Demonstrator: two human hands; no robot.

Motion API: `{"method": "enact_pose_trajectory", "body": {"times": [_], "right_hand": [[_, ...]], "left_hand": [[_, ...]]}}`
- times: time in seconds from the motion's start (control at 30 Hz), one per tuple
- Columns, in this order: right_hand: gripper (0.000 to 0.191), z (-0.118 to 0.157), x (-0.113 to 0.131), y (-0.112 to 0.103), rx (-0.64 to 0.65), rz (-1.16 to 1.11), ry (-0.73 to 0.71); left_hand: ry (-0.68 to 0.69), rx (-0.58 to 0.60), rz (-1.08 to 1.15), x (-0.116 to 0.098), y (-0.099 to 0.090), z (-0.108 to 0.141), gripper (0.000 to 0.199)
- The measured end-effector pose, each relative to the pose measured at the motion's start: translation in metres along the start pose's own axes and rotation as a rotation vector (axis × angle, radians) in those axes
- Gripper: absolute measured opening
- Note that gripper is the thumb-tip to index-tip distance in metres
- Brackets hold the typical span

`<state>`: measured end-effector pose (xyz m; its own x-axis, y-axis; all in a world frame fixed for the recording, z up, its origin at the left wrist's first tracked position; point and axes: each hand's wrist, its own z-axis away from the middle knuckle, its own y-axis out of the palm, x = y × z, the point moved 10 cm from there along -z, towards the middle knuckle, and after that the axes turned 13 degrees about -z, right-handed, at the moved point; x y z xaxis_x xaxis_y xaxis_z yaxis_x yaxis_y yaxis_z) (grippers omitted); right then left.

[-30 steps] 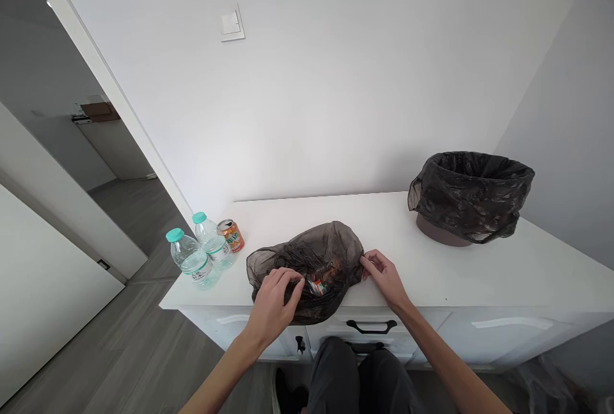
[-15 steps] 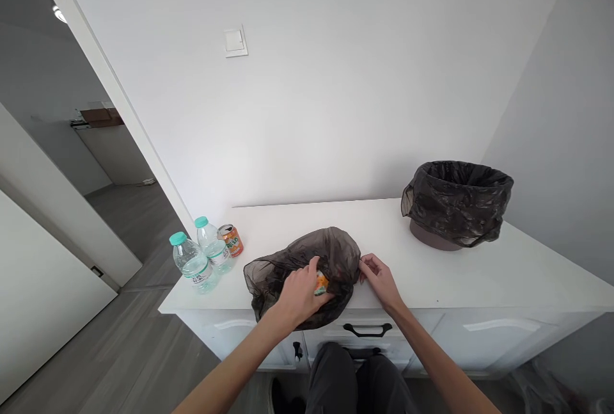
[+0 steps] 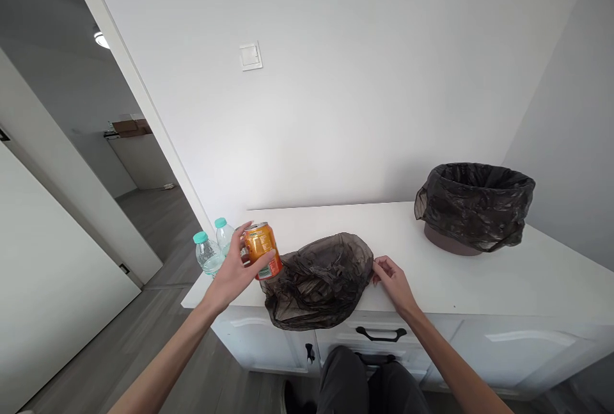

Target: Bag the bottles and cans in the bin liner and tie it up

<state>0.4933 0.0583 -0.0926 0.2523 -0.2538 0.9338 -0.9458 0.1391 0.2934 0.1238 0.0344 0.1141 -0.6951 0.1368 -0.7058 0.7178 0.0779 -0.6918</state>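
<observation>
With the bag as the clock's centre and twelve at the wall, the left hand (image 3: 231, 278) is holding an orange metal drink can (image 3: 259, 242) near ten o'clock, its fingers and thumb spreading only as wide as the can's body and closing on its sides. The can is hanging clear of the white cabinet top (image 3: 432, 281), tilting slightly. At three o'clock, the right hand (image 3: 396, 285) is pinching the edge of the crumpled, see-through black plastic bag (image 3: 330, 276), fingertips nearly together.

Judging by this, lifting the can clear of the bag is done; setting it down is remaining. The bag is lying slack, and its folds are hiding whether anything is left inside. Two clear plastic bottles with turquoise caps (image 3: 209, 258) are standing upright between nine and ten. A round brown bin lined with black plastic (image 3: 474, 212) is sitting between two and three.
</observation>
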Motion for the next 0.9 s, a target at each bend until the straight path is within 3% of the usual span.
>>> {"method": "enact_pose_trajectory", "body": {"times": [0.1, 0.27, 0.5, 0.7, 0.9], "right_hand": [[0.049, -0.001, 0.002, 0.002, 0.005, -0.002, -0.008], [0.047, -0.001, 0.009, 0.004, 0.019, -0.009, -0.014], [0.045, -0.005, 0.009, 0.007, 0.052, -0.013, 0.019], [0.043, -0.009, 0.003, 0.007, 0.058, -0.010, 0.041], [0.039, -0.009, 0.004, 0.007, 0.050, -0.017, 0.044]], "left_hand": [[0.114, -0.060, -0.050, -0.015, 0.017, -0.028, 0.088], [0.137, -0.165, -0.344, -0.009, 0.041, -0.095, 0.085], [0.102, -0.060, -0.729, 0.025, 0.058, -0.176, 0.078], [-0.016, -0.007, -0.831, 0.064, 0.054, -0.215, 0.073], [-0.062, 0.008, -0.933, 0.084, 0.053, -0.234, 0.068]]}}
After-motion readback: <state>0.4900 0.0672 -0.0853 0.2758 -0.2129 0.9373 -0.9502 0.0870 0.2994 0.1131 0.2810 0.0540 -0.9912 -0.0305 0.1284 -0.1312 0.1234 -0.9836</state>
